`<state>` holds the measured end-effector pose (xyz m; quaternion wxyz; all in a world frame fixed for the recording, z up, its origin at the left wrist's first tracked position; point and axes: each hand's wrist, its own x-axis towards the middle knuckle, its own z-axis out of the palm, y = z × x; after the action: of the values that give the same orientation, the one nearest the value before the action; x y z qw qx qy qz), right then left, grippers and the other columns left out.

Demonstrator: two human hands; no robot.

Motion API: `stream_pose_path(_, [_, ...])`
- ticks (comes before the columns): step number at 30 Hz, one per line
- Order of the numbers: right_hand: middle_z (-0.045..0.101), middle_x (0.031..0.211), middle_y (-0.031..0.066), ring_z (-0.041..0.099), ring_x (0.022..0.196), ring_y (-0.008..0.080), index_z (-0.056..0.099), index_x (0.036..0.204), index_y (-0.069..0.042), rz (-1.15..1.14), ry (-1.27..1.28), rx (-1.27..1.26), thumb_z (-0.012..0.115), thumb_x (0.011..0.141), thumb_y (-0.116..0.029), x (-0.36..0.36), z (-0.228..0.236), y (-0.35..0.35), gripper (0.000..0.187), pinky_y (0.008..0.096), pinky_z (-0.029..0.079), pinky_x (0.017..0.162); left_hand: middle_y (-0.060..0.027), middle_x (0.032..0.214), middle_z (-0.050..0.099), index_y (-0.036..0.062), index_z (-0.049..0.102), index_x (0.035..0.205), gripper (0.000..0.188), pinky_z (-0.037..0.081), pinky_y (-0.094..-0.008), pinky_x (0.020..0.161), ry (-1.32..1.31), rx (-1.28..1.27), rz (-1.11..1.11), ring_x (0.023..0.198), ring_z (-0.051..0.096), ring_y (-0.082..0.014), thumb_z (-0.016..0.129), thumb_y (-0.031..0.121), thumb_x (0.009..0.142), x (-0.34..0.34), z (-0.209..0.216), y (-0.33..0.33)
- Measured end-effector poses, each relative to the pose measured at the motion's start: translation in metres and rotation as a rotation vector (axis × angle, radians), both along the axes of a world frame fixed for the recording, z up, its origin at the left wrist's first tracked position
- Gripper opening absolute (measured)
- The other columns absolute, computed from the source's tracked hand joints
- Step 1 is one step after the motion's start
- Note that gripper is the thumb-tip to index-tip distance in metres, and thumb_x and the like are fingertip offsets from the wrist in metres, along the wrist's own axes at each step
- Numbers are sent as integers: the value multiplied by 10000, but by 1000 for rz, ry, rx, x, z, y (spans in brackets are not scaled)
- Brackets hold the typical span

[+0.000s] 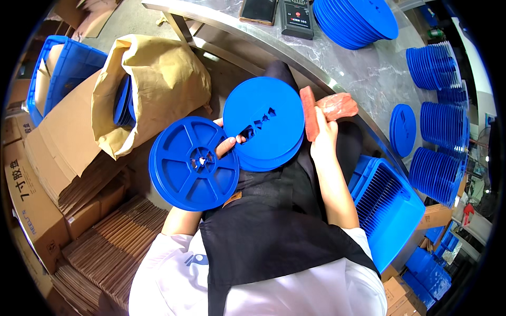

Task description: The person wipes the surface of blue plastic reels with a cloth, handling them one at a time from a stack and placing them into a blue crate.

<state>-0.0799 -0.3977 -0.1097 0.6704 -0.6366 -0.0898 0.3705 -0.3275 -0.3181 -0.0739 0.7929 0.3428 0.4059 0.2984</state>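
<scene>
**Operator A:** State the workpiece location.

**Operator B:** On my remote feed, the spoked blue reel is above the wearer's lap, toward the left. Its right edge overlaps, in view, a group of solid blue discs. I cannot confirm contact between the two.

**Operator A:** State the condition of each hand.

**Operator B:** Left hand: partly hidden, closed narrowly at the reel's right edge, thumb over the face, a fingertip at the discs' central opening. I cannot tell whether it also grips the discs. Right hand: wrapped around a red block, with a reddish piece alongside. I cannot tell whether these are joined.

**Operator A:** Identify the step and the next requirement.

**Operator B:** I judge the step to be work on the disc rims with the block, which is at the right edge of the discs. In my judgement, the next move calls for firm support from the left and controlled block pressure from the right.

**Operator A:** List containers and contents.

**Operator B:** Left: a tan paper sack, mouth open, blue discs inside. Beyond it: a blue tub holding cardboard-coloured pieces. Right: a light-blue crate; I see dark parallel slots inside, but cannot tell contents from ribbed wall.
</scene>
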Motion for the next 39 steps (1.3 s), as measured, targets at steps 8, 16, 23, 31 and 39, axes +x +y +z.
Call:
stream_pose_path(8, [650, 1127, 70, 626, 1026, 212, 583, 1184, -9, 364, -179, 102, 692, 853, -171, -53, 35, 22, 384, 334, 485, 903, -91, 1023, 653, 15, 397, 1426, 625, 482, -294, 947, -51, 30, 17, 984, 635, -180, 682, 41, 870, 10, -6, -1])
stream_pose_path(16, [630, 1162, 87, 594, 1107, 285, 613, 1044, -65, 944, -1096, 668, 714, 681, -187, -123, 50, 22, 396, 401, 453, 898, -97, 1017, 651, 8, 386, 1428, 636, 480, -309, 956, -272, -23, 46, 979, 636, -187, 685, 37, 867, 6, -20, -12])
stream_pose_path(23, [622, 944, 112, 584, 907, 321, 617, 985, -66, 772, -1064, 262, 767, 657, -216, -105, 34, 107, 391, 435, 447, 807, -102, 1012, 650, 2, 376, 1429, 646, 477, -323, 965, -432, -73, 252, 975, 637, -193, 687, 33, 864, 5, -26, -14])
stream_pose_path(31, [632, 1155, 121, 601, 1071, 312, 609, 1105, -31, 793, -1128, 20, 801, 586, -127, -45, 35, -11, 561, 404, 457, 916, -108, 998, 653, -7, 367, 1430, 659, 483, -347, 951, -208, 25, 165, 970, 641, -204, 692, 31, 858, -5, -23, -5])
stream_pose_path(39, [623, 1090, 196, 580, 1051, 374, 608, 1083, 5, 564, -1353, -78, 724, 639, -134, -61, 8, 35, 479, 448, 450, 936, -103, 999, 657, -9, 401, 1412, 615, 487, -333, 934, -155, -5, 149, 970, 639, -197, 683, 38, 868, -11, -23, -8])
